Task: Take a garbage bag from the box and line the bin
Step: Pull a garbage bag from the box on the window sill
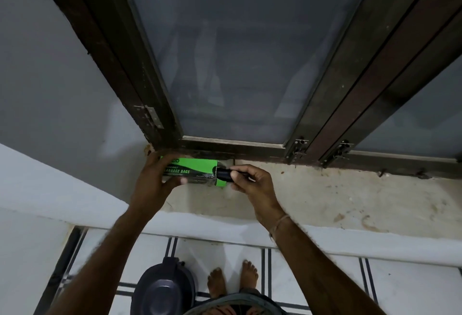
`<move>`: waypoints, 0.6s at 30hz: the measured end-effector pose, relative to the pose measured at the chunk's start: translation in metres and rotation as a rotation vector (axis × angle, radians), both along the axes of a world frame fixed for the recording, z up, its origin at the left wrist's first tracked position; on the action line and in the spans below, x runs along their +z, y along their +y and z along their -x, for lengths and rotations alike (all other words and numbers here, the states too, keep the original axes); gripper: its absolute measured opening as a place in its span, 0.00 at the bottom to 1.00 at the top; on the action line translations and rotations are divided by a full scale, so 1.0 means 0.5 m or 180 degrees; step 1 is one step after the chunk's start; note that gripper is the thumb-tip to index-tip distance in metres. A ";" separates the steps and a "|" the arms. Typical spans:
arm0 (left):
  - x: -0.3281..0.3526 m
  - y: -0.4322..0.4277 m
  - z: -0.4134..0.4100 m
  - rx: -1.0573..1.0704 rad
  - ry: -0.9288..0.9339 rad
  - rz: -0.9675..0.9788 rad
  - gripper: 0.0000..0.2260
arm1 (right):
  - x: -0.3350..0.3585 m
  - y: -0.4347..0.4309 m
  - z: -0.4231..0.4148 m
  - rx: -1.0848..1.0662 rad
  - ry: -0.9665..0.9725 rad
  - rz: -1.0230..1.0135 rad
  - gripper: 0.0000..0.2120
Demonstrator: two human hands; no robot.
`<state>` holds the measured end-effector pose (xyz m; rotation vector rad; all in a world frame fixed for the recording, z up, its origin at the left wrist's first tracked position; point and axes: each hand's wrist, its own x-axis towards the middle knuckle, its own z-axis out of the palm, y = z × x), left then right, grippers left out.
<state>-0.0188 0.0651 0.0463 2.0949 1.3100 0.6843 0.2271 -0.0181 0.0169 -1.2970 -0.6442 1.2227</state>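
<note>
A green and black garbage bag box (197, 170) lies on the stone window sill (325, 197) against the window frame. My left hand (152, 179) grips the box's left end and holds it down. At the box's open right end a black roll of garbage bags (223, 174) sticks out, and my right hand (252, 182) pinches it with thumb and fingers. Down on the floor by my feet stands the dark round bin (163, 287), its lid shut.
A dark wooden window frame (325, 139) with frosted glass rises right behind the sill, with metal latches (298, 148) at its base. Grey wall is at the left. White floor tiles (312, 287) with dark stripes lie below, my bare feet (232, 281) beside the bin.
</note>
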 end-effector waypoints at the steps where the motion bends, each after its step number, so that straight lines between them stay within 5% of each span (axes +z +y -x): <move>1: -0.022 -0.005 0.002 0.0071 -0.0008 0.0131 0.22 | -0.003 -0.007 -0.008 -0.0115 -0.0017 0.0021 0.08; 13: -0.101 -0.023 -0.033 0.0469 0.0464 0.0220 0.25 | -0.007 -0.061 -0.033 -0.0774 -0.0169 -0.0004 0.07; 16: -0.079 -0.037 -0.051 0.0633 0.1007 -0.0346 0.33 | 0.006 -0.068 -0.032 -0.0830 0.0029 -0.0079 0.07; 18: -0.044 -0.068 -0.087 0.0735 0.0795 -0.0745 0.30 | 0.021 -0.067 -0.017 -0.0807 0.0209 -0.0122 0.06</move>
